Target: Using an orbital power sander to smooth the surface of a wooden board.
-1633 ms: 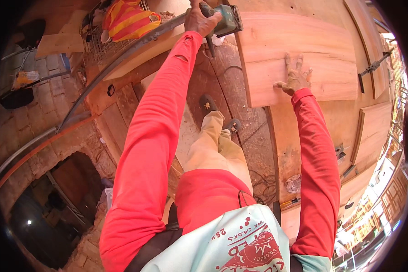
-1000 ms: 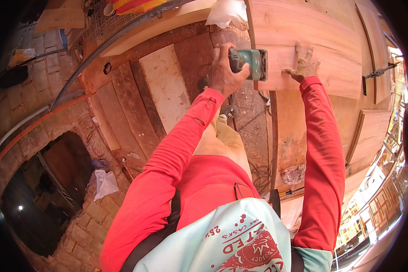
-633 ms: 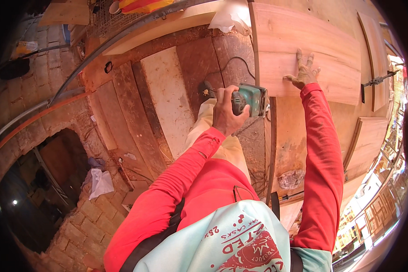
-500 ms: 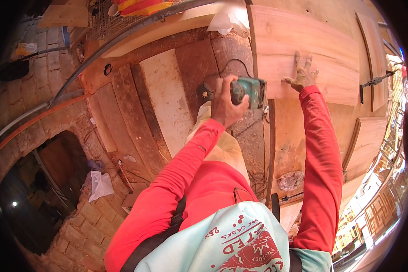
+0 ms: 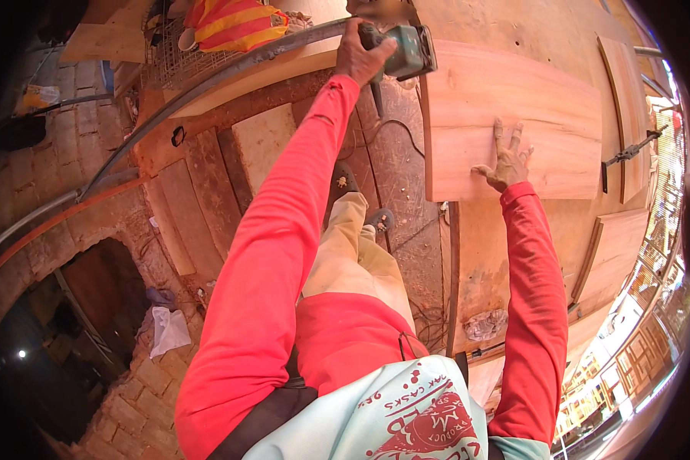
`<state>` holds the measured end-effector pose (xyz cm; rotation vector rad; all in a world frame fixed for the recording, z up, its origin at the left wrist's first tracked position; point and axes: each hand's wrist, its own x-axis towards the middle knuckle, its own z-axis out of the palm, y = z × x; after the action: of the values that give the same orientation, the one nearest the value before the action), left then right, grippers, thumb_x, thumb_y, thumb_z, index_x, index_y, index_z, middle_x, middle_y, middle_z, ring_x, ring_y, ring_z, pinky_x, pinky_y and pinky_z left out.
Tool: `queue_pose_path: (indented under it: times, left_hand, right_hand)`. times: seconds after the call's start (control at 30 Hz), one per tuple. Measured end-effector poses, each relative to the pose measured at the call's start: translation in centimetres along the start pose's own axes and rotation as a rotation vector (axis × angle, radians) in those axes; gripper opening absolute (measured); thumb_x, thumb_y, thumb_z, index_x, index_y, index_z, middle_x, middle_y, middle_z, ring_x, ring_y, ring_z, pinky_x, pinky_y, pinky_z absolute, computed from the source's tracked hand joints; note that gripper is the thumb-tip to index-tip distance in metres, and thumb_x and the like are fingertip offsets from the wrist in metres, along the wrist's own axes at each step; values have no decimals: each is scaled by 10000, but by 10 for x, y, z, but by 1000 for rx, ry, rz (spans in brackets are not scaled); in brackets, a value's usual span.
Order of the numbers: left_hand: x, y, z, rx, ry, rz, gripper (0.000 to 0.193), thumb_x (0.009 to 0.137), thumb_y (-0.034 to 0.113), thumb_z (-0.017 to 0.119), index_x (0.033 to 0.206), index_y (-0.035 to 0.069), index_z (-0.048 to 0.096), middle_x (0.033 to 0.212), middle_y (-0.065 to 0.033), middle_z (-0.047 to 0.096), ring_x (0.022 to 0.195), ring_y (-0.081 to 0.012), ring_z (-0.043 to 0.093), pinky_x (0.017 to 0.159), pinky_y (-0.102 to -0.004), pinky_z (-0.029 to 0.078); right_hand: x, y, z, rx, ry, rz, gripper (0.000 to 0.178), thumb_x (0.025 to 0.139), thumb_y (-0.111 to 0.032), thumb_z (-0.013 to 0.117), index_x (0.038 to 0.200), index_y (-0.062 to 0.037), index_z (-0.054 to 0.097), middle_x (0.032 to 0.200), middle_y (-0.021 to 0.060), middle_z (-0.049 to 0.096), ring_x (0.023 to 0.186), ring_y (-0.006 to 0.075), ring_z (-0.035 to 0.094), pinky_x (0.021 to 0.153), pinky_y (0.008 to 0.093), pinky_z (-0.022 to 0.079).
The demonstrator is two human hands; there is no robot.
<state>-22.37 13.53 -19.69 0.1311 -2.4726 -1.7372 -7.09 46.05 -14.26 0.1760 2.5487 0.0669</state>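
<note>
A big brown wood table (image 5: 506,253) fills the right side, and a wide pinkish board (image 5: 556,115) lies flat on it with its left end by the table's edge. Farther right there is a long thin board (image 5: 619,100) with a dark metal tool (image 5: 629,152) across its low end, then a smaller board (image 5: 613,253) below, and some crumpled clear plastic (image 5: 485,325) near the table's left edge. The floor (image 5: 410,184) has old brown planks, with two dark shoes (image 5: 343,182) and a thin black cord (image 5: 397,121) on it.
</note>
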Motion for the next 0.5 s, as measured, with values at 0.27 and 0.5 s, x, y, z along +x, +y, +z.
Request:
queue_pose_path:
  times: [0.27,0.5]
  left_hand:
    - [-13,-35,2,-780,-207,-447,395,820,220,779,1125,136,543,883,-51,623,684,-185,614,448,-372,511]
    - [-95,-62,2,-1008,-417,-625,312,940,265,610,1195,108,524,970,-113,645,651,-236,618,494,-334,500]
  right_hand:
    - [7,27,28,31,201,-93,1238,684,-525,860,1596,-415,31,1678,163,-21,1378,653,253,1150,618,304]
    - [8,18,21,5,114,-41,1231,685,-517,863,1596,-416,42,1671,192,-17,1377,651,255,1173,608,263]
